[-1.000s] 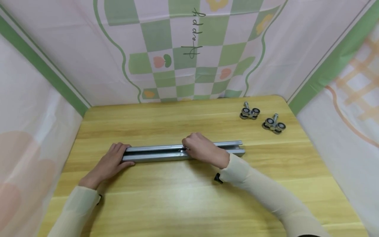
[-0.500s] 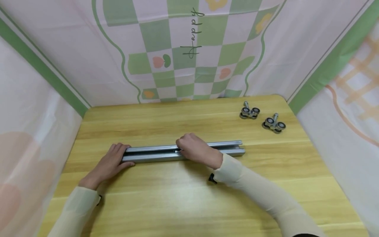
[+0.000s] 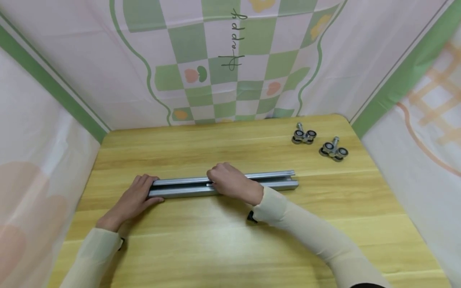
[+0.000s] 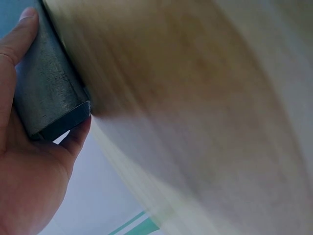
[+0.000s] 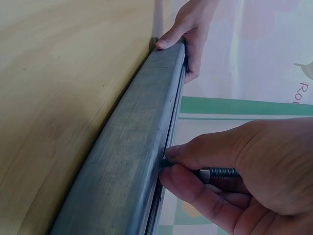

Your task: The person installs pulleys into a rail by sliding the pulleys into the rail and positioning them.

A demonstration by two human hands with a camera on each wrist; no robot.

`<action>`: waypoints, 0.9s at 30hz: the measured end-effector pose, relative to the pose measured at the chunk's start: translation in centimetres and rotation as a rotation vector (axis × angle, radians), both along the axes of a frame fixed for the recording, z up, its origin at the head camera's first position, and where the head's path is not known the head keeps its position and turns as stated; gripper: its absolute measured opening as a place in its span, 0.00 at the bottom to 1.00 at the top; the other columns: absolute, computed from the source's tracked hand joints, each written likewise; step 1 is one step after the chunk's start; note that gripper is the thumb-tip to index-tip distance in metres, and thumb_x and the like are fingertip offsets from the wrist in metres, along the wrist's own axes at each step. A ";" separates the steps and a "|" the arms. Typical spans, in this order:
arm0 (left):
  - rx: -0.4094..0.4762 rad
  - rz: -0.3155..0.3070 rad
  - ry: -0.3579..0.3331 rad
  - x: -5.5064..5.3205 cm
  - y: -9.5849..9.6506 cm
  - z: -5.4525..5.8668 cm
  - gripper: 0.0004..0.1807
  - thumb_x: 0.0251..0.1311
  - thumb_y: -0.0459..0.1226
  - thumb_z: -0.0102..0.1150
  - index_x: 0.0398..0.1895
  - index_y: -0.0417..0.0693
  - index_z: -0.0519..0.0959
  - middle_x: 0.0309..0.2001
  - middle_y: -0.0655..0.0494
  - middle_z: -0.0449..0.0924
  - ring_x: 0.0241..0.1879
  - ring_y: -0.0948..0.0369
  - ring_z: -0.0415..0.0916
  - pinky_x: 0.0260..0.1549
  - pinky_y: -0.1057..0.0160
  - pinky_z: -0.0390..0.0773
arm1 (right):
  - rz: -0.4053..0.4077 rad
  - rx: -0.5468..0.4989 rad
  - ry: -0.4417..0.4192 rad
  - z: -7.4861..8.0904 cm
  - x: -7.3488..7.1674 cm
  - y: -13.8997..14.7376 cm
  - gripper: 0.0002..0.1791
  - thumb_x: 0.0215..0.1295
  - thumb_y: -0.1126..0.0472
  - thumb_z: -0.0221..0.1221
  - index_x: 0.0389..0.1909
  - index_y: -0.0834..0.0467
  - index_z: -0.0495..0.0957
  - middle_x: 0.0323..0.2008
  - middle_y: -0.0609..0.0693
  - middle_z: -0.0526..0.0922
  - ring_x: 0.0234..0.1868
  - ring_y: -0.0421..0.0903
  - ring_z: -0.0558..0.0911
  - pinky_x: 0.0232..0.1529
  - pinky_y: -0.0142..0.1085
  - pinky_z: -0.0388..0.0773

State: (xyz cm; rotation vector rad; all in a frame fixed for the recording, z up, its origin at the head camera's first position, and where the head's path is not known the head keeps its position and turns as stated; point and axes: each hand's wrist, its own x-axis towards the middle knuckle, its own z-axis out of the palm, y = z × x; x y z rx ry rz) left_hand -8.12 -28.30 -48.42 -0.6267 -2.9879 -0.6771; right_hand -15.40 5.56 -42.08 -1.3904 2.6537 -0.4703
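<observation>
A silvery metal channel rail (image 3: 187,192) lies across the table with its slot facing up. My left hand (image 3: 131,200) grips its left end; in the left wrist view the thumb rests along one side of the rail (image 4: 49,83) and the fingers wrap behind the end. Near the rail's middle, my right hand (image 3: 234,184) pinches a threaded bolt with a nut (image 5: 222,173) between thumb and fingers. The bolt stands out of the slot, as the right wrist view shows. Whatever it joins inside the rail is mostly hidden; a small bright piece shows just left of the fingers.
Two roller trolleys, each with small black-and-silver wheels and an upright bolt, sit at the back right: one farther back (image 3: 299,135), one nearer the right edge (image 3: 328,147). The wooden table (image 3: 201,248) meets patterned cloth walls (image 3: 137,92) at the back and sides.
My right hand has slid left along the rail, and the bright piece in the slot has moved left with it. The left hand and the rail have stayed in place.
</observation>
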 end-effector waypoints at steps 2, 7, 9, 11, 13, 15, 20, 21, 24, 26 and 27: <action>0.002 0.000 0.002 0.0 0.1 0.1 0.30 0.66 0.43 0.73 0.64 0.41 0.72 0.53 0.46 0.76 0.53 0.50 0.68 0.50 0.44 0.75 | 0.006 -0.008 -0.002 0.0 0.0 -0.2 0.11 0.67 0.76 0.63 0.27 0.59 0.80 0.21 0.46 0.77 0.22 0.38 0.65 0.22 0.28 0.62; 0.006 0.000 0.004 0.1 0.1 0.2 0.29 0.66 0.43 0.73 0.64 0.41 0.72 0.53 0.46 0.76 0.52 0.50 0.68 0.50 0.45 0.75 | 0.006 -0.019 -0.013 -0.1 0.0 -0.4 0.12 0.67 0.76 0.62 0.26 0.59 0.79 0.21 0.45 0.75 0.22 0.37 0.63 0.23 0.28 0.61; 0.006 -0.002 0.004 0.1 0.1 0.1 0.30 0.66 0.43 0.74 0.63 0.41 0.72 0.53 0.46 0.76 0.52 0.50 0.68 0.49 0.45 0.75 | 0.008 -0.024 -0.013 -0.1 0.0 -0.4 0.12 0.67 0.75 0.62 0.27 0.59 0.79 0.21 0.45 0.75 0.22 0.37 0.63 0.23 0.28 0.61; 0.007 -0.002 -0.001 0.0 0.0 0.0 0.30 0.66 0.43 0.74 0.64 0.41 0.72 0.53 0.46 0.76 0.52 0.50 0.68 0.50 0.45 0.74 | 0.011 -0.028 -0.014 -0.1 0.0 -0.4 0.11 0.67 0.75 0.62 0.27 0.59 0.79 0.21 0.46 0.76 0.22 0.37 0.63 0.23 0.28 0.60; 0.006 -0.001 -0.008 0.0 0.0 -0.1 0.30 0.66 0.43 0.74 0.64 0.41 0.72 0.53 0.46 0.76 0.53 0.50 0.68 0.51 0.45 0.74 | 0.010 -0.026 -0.013 -0.2 0.1 -0.4 0.11 0.68 0.75 0.61 0.28 0.59 0.80 0.22 0.46 0.77 0.22 0.37 0.64 0.23 0.28 0.61; 0.007 -0.002 -0.014 -0.1 0.0 -0.1 0.30 0.66 0.43 0.74 0.64 0.41 0.71 0.54 0.46 0.75 0.53 0.50 0.67 0.52 0.45 0.74 | 0.005 -0.021 -0.009 -0.2 0.1 -0.4 0.09 0.68 0.75 0.62 0.29 0.60 0.81 0.23 0.47 0.79 0.22 0.37 0.65 0.23 0.27 0.62; 0.010 -0.003 0.001 0.0 0.1 0.0 0.30 0.66 0.42 0.74 0.64 0.41 0.71 0.54 0.46 0.76 0.53 0.50 0.68 0.51 0.45 0.75 | -0.012 0.000 0.007 -0.3 0.3 -0.3 0.02 0.71 0.70 0.64 0.38 0.62 0.84 0.30 0.50 0.85 0.24 0.37 0.72 0.25 0.27 0.69; 0.010 -0.004 0.003 0.0 0.1 0.0 0.30 0.65 0.42 0.74 0.64 0.41 0.71 0.54 0.46 0.76 0.53 0.50 0.68 0.50 0.45 0.75 | -0.016 0.002 0.003 -0.3 0.3 -0.2 0.01 0.72 0.69 0.65 0.41 0.63 0.84 0.32 0.51 0.86 0.24 0.38 0.73 0.25 0.27 0.71; 0.007 -0.003 -0.003 0.0 0.0 0.1 0.30 0.66 0.43 0.74 0.64 0.42 0.71 0.54 0.46 0.76 0.53 0.50 0.68 0.50 0.44 0.76 | -0.031 0.011 -0.014 -0.2 0.5 0.0 0.11 0.73 0.63 0.66 0.51 0.64 0.83 0.37 0.54 0.88 0.24 0.38 0.76 0.26 0.28 0.75; 0.002 -0.002 -0.016 0.0 0.0 0.2 0.30 0.66 0.43 0.73 0.65 0.42 0.71 0.54 0.46 0.76 0.53 0.50 0.68 0.50 0.44 0.76 | -0.042 0.017 -0.027 0.0 0.5 0.3 0.17 0.74 0.60 0.66 0.57 0.65 0.81 0.40 0.55 0.89 0.23 0.38 0.77 0.27 0.29 0.77; 0.000 -0.001 -0.024 0.0 0.0 0.2 0.30 0.67 0.44 0.73 0.65 0.42 0.71 0.55 0.45 0.76 0.54 0.50 0.68 0.50 0.44 0.76 | -0.048 0.023 -0.026 0.1 0.5 0.5 0.19 0.75 0.58 0.66 0.59 0.65 0.80 0.41 0.55 0.89 0.23 0.38 0.77 0.27 0.29 0.77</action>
